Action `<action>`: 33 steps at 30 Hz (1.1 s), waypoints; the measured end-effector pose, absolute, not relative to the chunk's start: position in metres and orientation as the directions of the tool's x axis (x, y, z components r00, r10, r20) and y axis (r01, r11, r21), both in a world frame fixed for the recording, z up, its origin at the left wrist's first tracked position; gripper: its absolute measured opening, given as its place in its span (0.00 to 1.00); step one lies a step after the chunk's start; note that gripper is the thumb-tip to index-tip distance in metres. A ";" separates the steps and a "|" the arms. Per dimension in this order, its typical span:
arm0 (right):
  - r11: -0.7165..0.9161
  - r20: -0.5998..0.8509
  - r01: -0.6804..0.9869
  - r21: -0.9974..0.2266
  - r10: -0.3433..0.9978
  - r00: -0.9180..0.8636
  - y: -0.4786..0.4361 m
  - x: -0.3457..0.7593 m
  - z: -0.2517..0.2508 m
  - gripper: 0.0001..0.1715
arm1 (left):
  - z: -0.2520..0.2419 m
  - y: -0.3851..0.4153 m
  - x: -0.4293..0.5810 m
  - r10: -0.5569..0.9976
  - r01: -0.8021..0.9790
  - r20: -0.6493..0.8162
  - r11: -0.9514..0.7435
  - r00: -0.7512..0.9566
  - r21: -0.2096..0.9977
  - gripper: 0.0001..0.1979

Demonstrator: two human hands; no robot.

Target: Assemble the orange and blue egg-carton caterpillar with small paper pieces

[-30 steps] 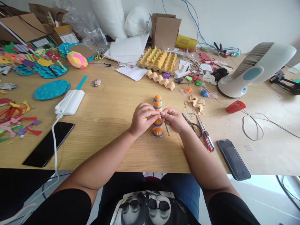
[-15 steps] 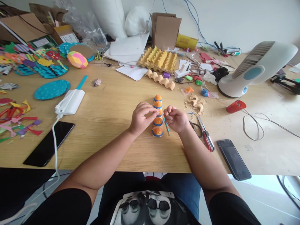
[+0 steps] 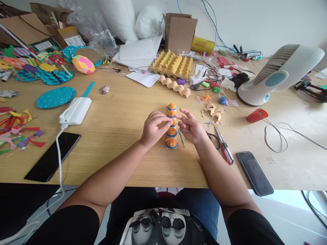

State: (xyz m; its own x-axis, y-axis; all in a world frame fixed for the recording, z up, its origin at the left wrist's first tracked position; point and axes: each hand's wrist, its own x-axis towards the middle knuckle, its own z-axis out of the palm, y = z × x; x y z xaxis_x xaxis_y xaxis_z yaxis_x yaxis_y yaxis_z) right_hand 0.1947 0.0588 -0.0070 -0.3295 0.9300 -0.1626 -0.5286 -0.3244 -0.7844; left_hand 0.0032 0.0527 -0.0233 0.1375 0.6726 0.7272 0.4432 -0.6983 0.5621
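Note:
A row of orange-painted egg-carton cups [image 3: 171,143] with blue bands runs away from me on the table, and small yellow faces show on the nearer cups. Above the row's left side is my left hand [image 3: 155,128], thumb and forefinger pinched together; anything between the tips is too small to make out. My right hand [image 3: 192,128] hovers just right of the row, its fingers spread and nothing visible in them. Between that hand and the cups lies a thin blue stick [image 3: 181,137]. Both hands partly cover the middle cups.
Right of my hands lie a red box cutter [image 3: 226,149], a phone [image 3: 254,173] and a red cup [image 3: 257,115]. A white fan [image 3: 276,75] stands behind them. Yellow egg trays [image 3: 171,65] sit at the back. A power bank [image 3: 75,111] and another phone [image 3: 52,156] are leftward.
My right hand has opened from curled fingers to spread ones, its fingertips reaching a little toward the row. My left hand keeps its pinch in nearly the same place.

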 end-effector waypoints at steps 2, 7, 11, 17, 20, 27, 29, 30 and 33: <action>-0.314 -0.151 -0.541 -0.780 0.934 -0.325 0.060 0.196 -0.008 0.29 | -0.023 0.053 0.003 0.668 0.437 0.732 -0.704 0.137 0.560 0.05; -0.308 -0.159 -0.562 -0.768 0.941 -0.298 0.062 0.197 -0.010 0.29 | -0.024 0.053 0.004 0.664 0.429 0.735 -0.708 0.134 0.561 0.04; -0.268 -0.136 -0.559 -0.785 0.954 -0.267 0.062 0.195 -0.011 0.29 | -0.024 0.052 0.004 0.678 0.451 0.722 -0.693 0.140 0.563 0.05; -0.230 -0.113 -0.544 -0.807 0.964 -0.241 0.061 0.192 -0.012 0.24 | -0.023 0.052 0.004 0.670 0.441 0.728 -0.702 0.144 0.559 0.05; -0.257 -0.116 -0.502 -0.826 0.949 -0.294 0.059 0.192 -0.010 0.17 | -0.024 0.053 0.004 0.646 0.417 0.748 -0.728 0.152 0.544 0.03; -0.309 -0.148 -0.384 -0.870 0.906 -0.396 0.053 0.188 -0.009 0.19 | -0.028 0.055 0.002 0.638 0.421 0.754 -0.734 0.155 0.534 0.04; -0.312 -0.160 -0.361 -0.879 0.905 -0.394 0.052 0.188 -0.009 0.21 | -0.027 0.055 0.002 0.629 0.443 0.759 -0.736 0.168 0.512 0.04; -0.312 -0.163 -0.356 -0.881 0.905 -0.392 0.052 0.187 -0.009 0.21 | -0.027 0.055 0.002 0.618 0.452 0.766 -0.742 0.176 0.495 0.04; -0.305 -0.157 -0.359 -0.882 0.909 -0.385 0.053 0.186 -0.008 0.21 | -0.025 0.054 0.002 0.556 0.479 0.805 -0.775 0.208 0.412 0.04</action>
